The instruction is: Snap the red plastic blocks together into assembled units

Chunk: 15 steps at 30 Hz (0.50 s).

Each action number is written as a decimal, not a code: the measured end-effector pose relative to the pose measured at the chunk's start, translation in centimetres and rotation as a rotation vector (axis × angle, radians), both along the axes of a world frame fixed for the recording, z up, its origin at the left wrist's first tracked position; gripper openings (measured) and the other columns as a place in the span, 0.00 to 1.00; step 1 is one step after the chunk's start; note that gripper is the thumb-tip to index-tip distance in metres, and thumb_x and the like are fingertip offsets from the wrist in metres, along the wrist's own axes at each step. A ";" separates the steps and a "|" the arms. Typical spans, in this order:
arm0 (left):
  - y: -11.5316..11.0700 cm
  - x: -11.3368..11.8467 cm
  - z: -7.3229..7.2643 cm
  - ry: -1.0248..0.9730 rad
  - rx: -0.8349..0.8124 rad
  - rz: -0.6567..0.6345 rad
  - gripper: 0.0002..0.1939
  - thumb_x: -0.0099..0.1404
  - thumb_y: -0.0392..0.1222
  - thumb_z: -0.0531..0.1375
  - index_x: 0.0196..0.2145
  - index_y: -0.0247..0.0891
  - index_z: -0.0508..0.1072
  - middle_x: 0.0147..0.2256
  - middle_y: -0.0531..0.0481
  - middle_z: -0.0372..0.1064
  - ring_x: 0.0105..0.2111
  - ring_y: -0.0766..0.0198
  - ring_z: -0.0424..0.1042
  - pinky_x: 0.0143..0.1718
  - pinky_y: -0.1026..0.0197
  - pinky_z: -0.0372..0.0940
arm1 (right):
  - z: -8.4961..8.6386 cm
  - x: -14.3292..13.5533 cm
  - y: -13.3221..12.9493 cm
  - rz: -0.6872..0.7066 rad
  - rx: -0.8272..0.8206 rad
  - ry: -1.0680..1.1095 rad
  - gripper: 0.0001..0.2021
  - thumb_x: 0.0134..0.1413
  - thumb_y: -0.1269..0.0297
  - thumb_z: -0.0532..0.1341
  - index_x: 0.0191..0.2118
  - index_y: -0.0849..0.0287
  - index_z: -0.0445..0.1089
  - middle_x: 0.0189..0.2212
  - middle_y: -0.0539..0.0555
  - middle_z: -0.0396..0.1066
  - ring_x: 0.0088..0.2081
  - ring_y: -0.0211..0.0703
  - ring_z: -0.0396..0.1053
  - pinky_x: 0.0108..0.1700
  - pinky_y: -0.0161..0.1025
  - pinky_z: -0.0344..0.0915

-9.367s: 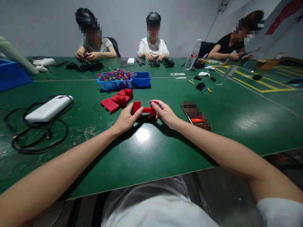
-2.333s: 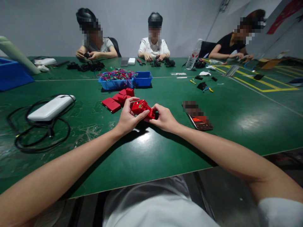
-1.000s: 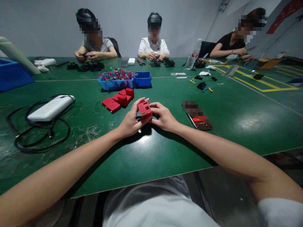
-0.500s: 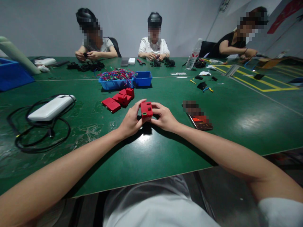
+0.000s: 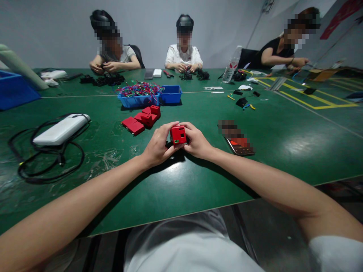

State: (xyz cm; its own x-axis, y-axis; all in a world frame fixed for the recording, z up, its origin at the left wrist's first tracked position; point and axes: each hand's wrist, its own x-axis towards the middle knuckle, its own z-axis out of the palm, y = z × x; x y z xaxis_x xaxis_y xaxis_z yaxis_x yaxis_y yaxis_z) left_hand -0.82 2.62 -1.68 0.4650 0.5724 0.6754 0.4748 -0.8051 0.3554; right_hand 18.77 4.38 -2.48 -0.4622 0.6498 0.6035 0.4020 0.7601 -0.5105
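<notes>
Green bench (image 5: 215, 177), yellow lines at right. Pale grey wall (image 5: 150, 30) behind; red banner (image 5: 342, 19) upper right. Lamp glare on benchtop.

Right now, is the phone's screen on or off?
On: the phone shows a lit picture with red on its screen.

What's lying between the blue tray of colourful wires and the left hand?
A small cluster of red pieces lies between the blue tray and the left hand; the head view shows it.
</notes>
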 end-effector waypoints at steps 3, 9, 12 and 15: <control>0.0 0.0 0.0 -0.013 0.009 0.001 0.31 0.66 0.47 0.63 0.62 0.41 0.57 0.56 0.39 0.67 0.56 0.51 0.69 0.55 0.48 0.66 | 0.2 0.0 -0.1 -0.037 -0.022 -0.019 0.17 0.47 0.71 0.64 0.46 0.58 0.69 0.49 0.60 0.67 0.51 0.52 0.68 0.53 0.50 0.68; -0.1 0.1 0.3 -0.026 -0.049 0.030 0.29 0.66 0.45 0.61 0.61 0.41 0.58 0.56 0.38 0.66 0.57 0.50 0.68 0.57 0.46 0.64 | 0.4 -0.1 -0.1 -0.106 -0.037 -0.052 0.21 0.47 0.73 0.63 0.49 0.56 0.65 0.46 0.59 0.66 0.49 0.52 0.65 0.53 0.51 0.66; -0.1 0.2 0.5 -0.058 -0.087 0.042 0.28 0.66 0.45 0.60 0.61 0.42 0.58 0.57 0.40 0.66 0.57 0.50 0.68 0.59 0.45 0.63 | 0.3 -0.1 -0.1 -0.123 -0.036 -0.042 0.23 0.48 0.72 0.63 0.52 0.55 0.63 0.47 0.59 0.66 0.50 0.53 0.65 0.54 0.52 0.65; 0.0 0.3 0.6 -0.107 -0.134 0.059 0.27 0.66 0.44 0.60 0.60 0.42 0.58 0.56 0.41 0.66 0.56 0.52 0.68 0.59 0.47 0.63 | 0.2 0.0 -0.1 -0.144 -0.027 -0.047 0.23 0.48 0.73 0.62 0.52 0.55 0.62 0.47 0.59 0.65 0.50 0.52 0.65 0.55 0.52 0.65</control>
State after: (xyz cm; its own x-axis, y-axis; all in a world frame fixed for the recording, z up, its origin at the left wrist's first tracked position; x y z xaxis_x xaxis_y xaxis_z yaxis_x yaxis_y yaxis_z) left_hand -0.54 2.65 -1.10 0.3571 0.6847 0.6354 0.4736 -0.7190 0.5087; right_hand 18.74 4.28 -2.26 -0.3901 0.7270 0.5651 0.5297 0.6792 -0.5081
